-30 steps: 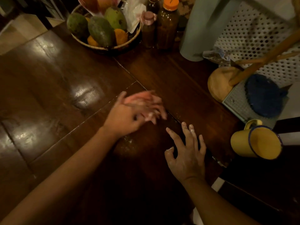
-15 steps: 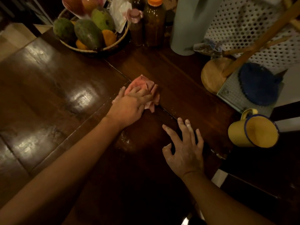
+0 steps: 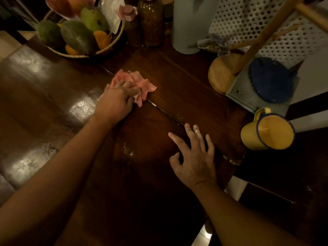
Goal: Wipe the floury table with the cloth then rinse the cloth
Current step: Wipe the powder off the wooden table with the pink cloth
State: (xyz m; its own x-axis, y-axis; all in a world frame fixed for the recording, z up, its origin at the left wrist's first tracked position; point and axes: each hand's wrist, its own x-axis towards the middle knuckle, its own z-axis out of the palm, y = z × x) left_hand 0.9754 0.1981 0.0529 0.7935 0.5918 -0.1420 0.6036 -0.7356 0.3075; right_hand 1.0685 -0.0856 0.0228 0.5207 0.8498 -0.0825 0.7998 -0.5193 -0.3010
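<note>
One cloth, pink, judged soft, light, limp; left hand grips its bunched middle on table. Right hand spread flat, empty.

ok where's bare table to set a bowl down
The shiny stretch of table left of the left hand, in front of the fruit basket, is bare. So is the strip between cloth and mug. Crowded along the bottles and wooden stand.

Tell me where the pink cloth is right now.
Head view: the pink cloth lies on the table, left of centre, gripped under the left hand, near the fruit basket.
</note>
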